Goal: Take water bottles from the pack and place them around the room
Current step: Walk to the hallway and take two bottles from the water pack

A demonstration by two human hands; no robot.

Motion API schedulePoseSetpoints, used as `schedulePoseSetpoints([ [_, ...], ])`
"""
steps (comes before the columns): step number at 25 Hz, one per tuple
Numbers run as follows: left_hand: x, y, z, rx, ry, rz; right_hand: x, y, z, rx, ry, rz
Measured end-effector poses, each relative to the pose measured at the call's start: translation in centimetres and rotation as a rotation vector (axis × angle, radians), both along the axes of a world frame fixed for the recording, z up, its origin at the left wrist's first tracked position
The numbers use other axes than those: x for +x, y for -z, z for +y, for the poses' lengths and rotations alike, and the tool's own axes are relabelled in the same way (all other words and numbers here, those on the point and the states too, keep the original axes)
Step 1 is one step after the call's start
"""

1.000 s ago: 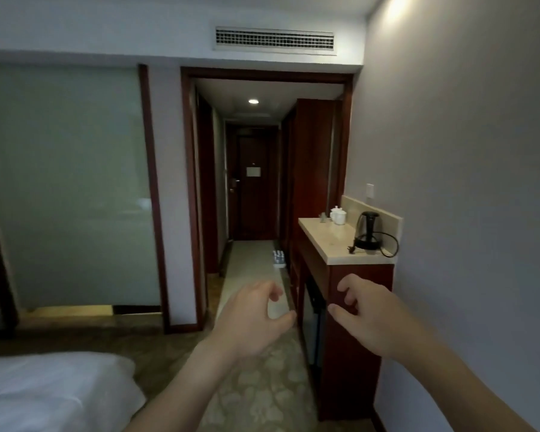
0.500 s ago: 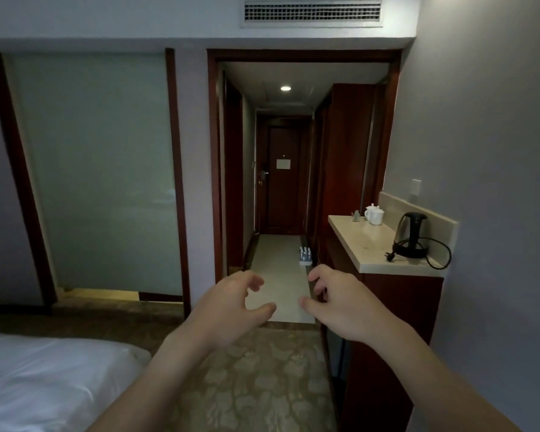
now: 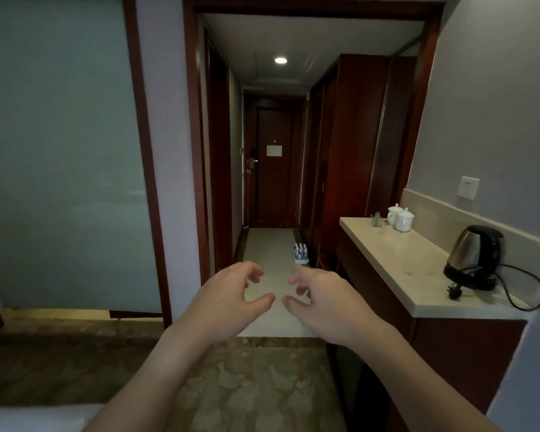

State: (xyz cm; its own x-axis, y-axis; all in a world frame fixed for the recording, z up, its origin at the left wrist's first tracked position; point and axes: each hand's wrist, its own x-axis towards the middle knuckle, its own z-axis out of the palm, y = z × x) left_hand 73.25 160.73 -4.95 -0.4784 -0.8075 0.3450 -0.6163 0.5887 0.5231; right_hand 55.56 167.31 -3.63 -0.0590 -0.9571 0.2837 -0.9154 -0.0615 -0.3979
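Both hands [image 3: 276, 302] loose and empty; that pack [image 3: 300, 253] on the floor [image 3: 268, 244] looks heavy, so I'd grab bottles by the necks.

Carpet [image 3: 250, 388] is a muddy olive-tan with a pale leafy floral pattern. Hallway floor [image 3: 268, 244] is plain off-white. Door [image 3: 273, 163] and wardrobe [image 3: 349, 151] are dark reddish-brown wood, countertop [image 3: 396, 260] is beige, kettle [image 3: 474, 257] is silver and black, the two cups [image 3: 401, 217] are white, walls [image 3: 496, 104] greyish-lilac.
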Motion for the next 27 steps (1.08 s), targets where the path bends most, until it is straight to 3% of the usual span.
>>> schedulePoseSetpoints([
  [10,-11.8,1.8,-25.6,-0.039,0.031,-0.019,-11.9,2.6,-25.9,0.016,0.087,-0.038],
  [19,-23.0,-0.9,-49.6,-0.085,-0.03,-0.012,-23.0,0.7,-51.8,0.021,0.066,-0.007],
  [27,-30.5,2.6,-73.8,-0.079,-0.05,-0.019,-31.1,3.0,-75.9,0.034,0.098,0.061],
])
